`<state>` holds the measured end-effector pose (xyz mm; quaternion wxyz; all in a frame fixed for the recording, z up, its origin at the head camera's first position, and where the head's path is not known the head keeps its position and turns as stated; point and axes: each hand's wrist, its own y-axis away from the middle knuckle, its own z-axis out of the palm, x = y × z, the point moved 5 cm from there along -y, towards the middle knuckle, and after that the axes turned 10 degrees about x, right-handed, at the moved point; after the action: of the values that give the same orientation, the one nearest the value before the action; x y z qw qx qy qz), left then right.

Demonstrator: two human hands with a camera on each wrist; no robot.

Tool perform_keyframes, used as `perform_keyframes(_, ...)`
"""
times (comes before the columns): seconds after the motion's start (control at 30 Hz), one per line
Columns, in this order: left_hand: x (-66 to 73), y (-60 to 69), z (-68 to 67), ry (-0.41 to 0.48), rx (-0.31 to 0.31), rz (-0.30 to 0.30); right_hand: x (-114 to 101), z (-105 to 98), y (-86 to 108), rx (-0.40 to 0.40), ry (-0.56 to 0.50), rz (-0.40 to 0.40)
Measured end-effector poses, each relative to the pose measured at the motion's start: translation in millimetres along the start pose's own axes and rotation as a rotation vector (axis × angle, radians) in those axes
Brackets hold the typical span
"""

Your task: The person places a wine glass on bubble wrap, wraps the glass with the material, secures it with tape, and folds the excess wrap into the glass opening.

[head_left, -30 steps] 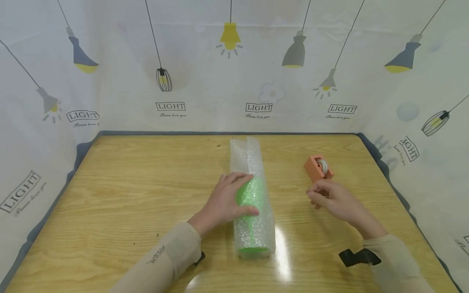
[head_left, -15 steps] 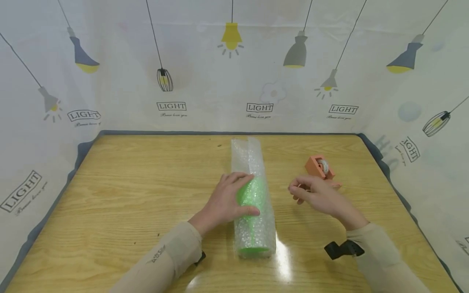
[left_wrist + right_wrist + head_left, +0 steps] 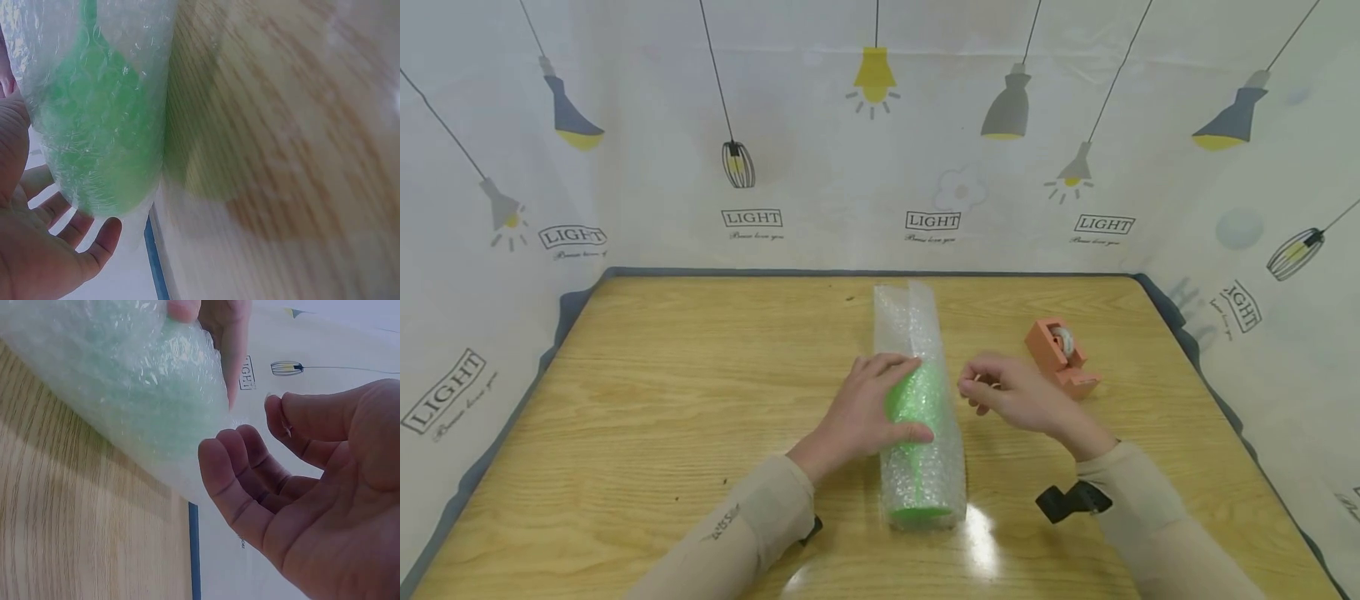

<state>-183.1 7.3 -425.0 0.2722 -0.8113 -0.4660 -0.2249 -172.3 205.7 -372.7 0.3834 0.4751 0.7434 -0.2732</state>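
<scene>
A green stemmed goblet, rolled in clear bubble wrap, lies lengthwise on the wooden table, its round foot toward me. My left hand holds the wrapped goblet from the left, thumb and fingers spread around the bowl. Just right of the bundle is my right hand, thumb and index finger pinched together. Between those fingertips in the right wrist view there is a small clear glint, seemingly a bit of clear tape; most of it cannot be made out.
An orange tape dispenser with a roll of tape stands to the right, beyond my right hand. The wooden table ends at a dark blue edge against a white curtain printed with lamps.
My right hand has moved left, from beside the tape dispenser to near the bubble-wrapped goblet, uncovering the dispenser's front. The left hand has stayed on the goblet.
</scene>
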Motion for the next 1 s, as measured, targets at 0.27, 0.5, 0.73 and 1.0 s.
perform_keyframes(0.27, 0.1, -0.4, 0.9, -0.011, -0.004, 0.003, -5, 11, -8.5, -0.037, 0.049, -0.011)
perform_keyframes(0.5, 0.6, -0.2, 0.7, -0.010, -0.002, 0.009, -9, 19, -17.3, -0.073, 0.062, -0.037)
perform_keyframes(0.73, 0.4, 0.2, 0.4, 0.007, 0.005, 0.010, -12, 27, -25.5, -0.116, 0.088, -0.044)
perform_keyframes(1.0, -0.3, 0.0, 1.5, 0.000, 0.007, 0.015, -12, 31, -31.0, -0.137, 0.145, 0.001)
